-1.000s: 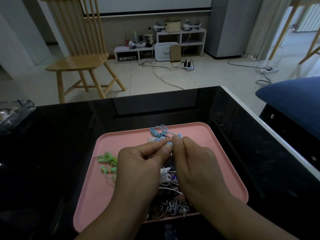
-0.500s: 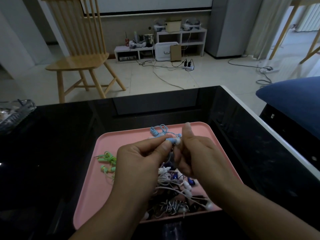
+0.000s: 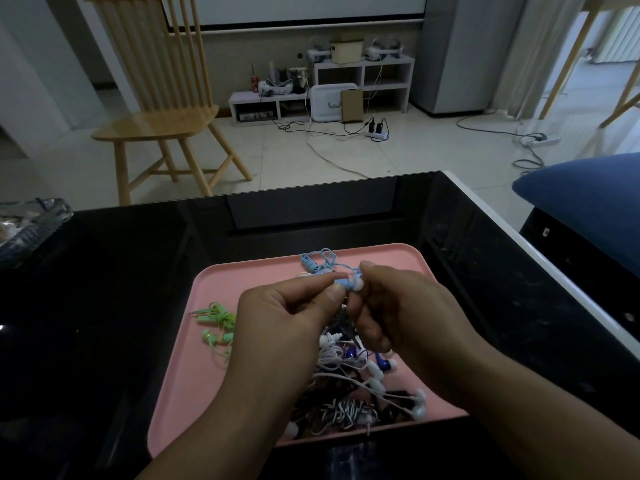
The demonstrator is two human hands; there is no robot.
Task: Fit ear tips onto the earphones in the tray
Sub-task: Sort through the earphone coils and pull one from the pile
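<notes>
A pink tray (image 3: 194, 382) lies on the black glass table. Above its middle, my left hand (image 3: 280, 317) pinches a light blue earbud (image 3: 343, 283) between thumb and forefinger. A whitish ear tip (image 3: 357, 284) sits at the earbud's end, and the fingertips of my right hand (image 3: 401, 306) touch it. The earbud's blue cable (image 3: 317, 263) is bundled at the tray's far side. Green earphones (image 3: 218, 323) lie at the tray's left. White earphones (image 3: 377, 379), dark blue ones (image 3: 384, 363) and a striped black-and-white cable (image 3: 343, 410) are tangled under my hands.
The black table (image 3: 104, 306) ends in a white edge (image 3: 540, 258) on the right. A glass dish (image 3: 31, 220) stands at the far left. Beyond the table are a wooden chair (image 3: 156, 98), floor cables and a blue cushion (image 3: 588, 188).
My right hand has drawn back slightly from the earbud, its thumb lifting then settling at the tip. The whitish ear tip now shows at the end of the blue earbud. My left hand holds steady.
</notes>
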